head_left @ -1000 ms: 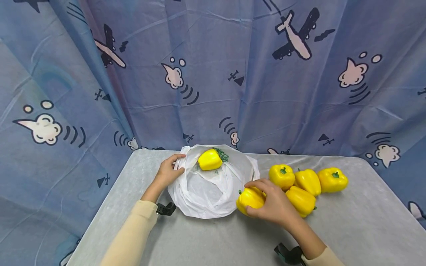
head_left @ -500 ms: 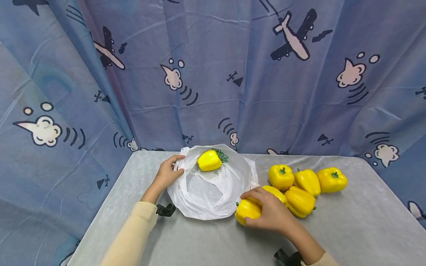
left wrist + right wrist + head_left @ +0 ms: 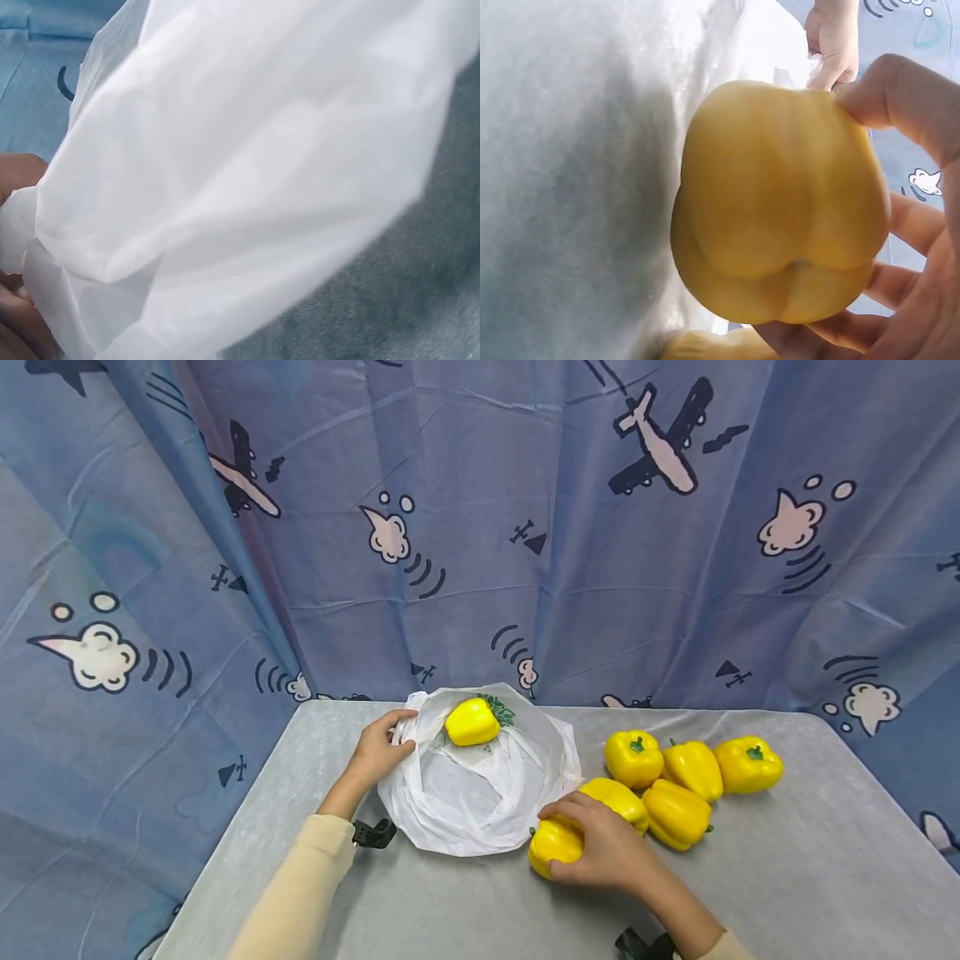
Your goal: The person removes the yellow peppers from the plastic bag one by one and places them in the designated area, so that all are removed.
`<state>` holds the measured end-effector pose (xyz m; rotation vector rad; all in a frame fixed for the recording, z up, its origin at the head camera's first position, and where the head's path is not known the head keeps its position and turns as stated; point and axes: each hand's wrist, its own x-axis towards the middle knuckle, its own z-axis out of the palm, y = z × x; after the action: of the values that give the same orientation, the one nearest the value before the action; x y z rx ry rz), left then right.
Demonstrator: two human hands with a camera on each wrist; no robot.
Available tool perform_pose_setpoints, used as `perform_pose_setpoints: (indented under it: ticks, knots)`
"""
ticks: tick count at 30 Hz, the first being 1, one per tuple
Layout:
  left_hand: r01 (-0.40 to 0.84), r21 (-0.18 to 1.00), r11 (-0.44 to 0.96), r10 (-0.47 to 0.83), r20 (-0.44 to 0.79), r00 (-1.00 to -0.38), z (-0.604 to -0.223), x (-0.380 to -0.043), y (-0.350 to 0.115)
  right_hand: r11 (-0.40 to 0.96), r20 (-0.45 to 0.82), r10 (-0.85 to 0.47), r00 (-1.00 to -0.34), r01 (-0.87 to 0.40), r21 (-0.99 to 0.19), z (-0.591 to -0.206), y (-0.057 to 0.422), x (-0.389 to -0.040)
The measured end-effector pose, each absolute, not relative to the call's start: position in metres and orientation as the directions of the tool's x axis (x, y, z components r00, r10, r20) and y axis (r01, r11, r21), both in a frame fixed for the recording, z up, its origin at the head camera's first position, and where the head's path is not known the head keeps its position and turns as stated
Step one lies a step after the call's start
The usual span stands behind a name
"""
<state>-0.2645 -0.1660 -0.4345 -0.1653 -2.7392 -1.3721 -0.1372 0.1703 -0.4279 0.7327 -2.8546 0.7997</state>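
My left hand (image 3: 378,747) pinches the left rim of a white plastic bag (image 3: 457,835), which stands with its mouth spread wide. One yellow bell pepper (image 3: 472,722) lies inside the bag near its back wall, by a green print. In the left wrist view, the bag's side (image 3: 247,165) fills most of the picture, with the fingers partly hidden behind it. My right hand (image 3: 600,847) grips another bell pepper (image 3: 780,202) from its right side, just right of the bag's near edge. Directly behind that hand sits one more bell pepper (image 3: 618,800), partly covered by it.
Several yellow bell peppers (image 3: 677,814) lie grouped to the right of the bag on the grey cloth-covered table (image 3: 810,860). A blue curtain (image 3: 480,527) with airplane prints hangs behind and along the left side.
My right hand has moved slightly nearer and left with its pepper, drawing away from the group. The pepper behind it has come into view. My left hand stays on the bag's rim.
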Motion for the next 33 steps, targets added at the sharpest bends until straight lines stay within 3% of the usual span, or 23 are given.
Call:
perform_pose_setpoints:
  ticks: [33]
  knots:
    - [0.141, 0.787, 0.601, 0.076, 0.12, -0.99, -0.4352, -0.2646, -0.1647, 0.782, 0.142, -0.439, -0.887, -0.455, -0.425, -0.4272, 0.1689, -0.1318]
